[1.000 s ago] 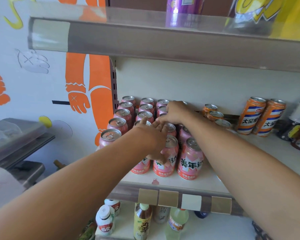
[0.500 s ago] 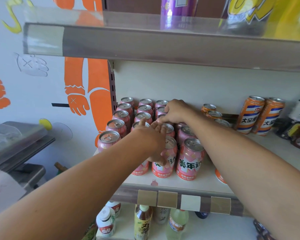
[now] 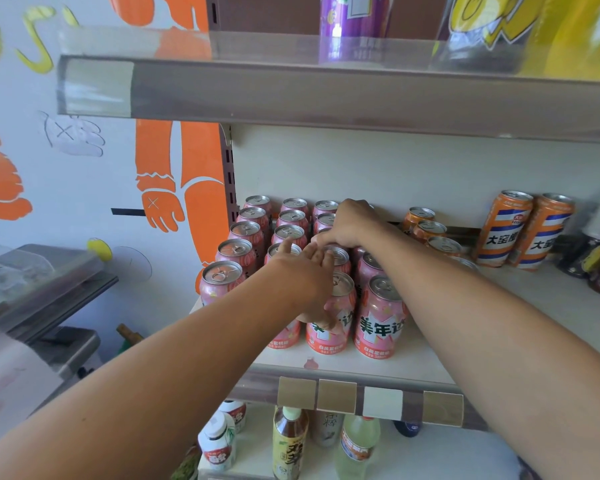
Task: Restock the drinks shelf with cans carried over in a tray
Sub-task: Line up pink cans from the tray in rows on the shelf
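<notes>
Where pink cans crowd, left hand, right hand

Pink front can reads "美年达"; tall orange cans read "大窑".

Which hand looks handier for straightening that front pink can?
Probably the left hand: its fingers already wrap the front pink can. The right hand rests farther back.
</notes>
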